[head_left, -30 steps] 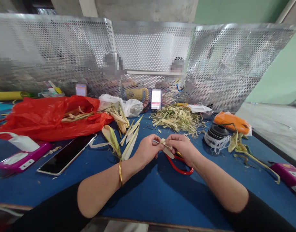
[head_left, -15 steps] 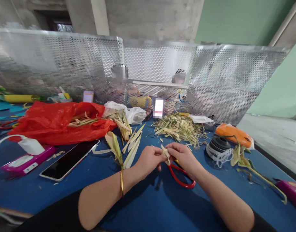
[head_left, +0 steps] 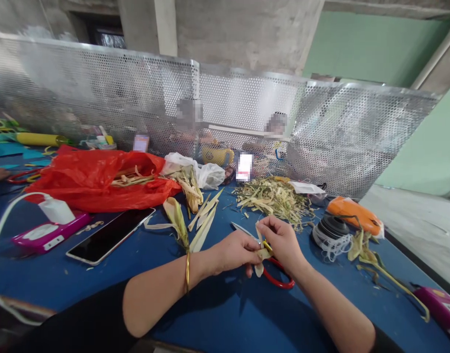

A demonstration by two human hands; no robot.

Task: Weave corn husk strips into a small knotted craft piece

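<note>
A small pale piece of corn husk [head_left: 263, 254] is pinched between the thumb and fingers of my left hand [head_left: 237, 252]. My right hand [head_left: 280, 239] is closed at the husk's upper end, with a thin strip rising by its fingertips. Beneath both hands, red-handled scissors [head_left: 282, 280] lie on the blue table, blades toward the upper left and partly hidden by my fingers. Left of my hands are cut husk strips [head_left: 206, 226] and a greenish whole husk [head_left: 176, 218]. A heap of shredded husk [head_left: 272, 200] lies just beyond my right hand.
A dark phone [head_left: 109, 238] and a purple power strip [head_left: 50, 235] lie at left, before a red plastic bag [head_left: 78, 179]. At right are a black spool with white cord [head_left: 331, 234] and an orange packet [head_left: 355, 215]. A perforated metal screen [head_left: 243, 103] borders the back.
My right hand has drawn up and slightly away from my left, spreading the husk piece between them. The scissor blades now show more. The view has shifted a little.
</note>
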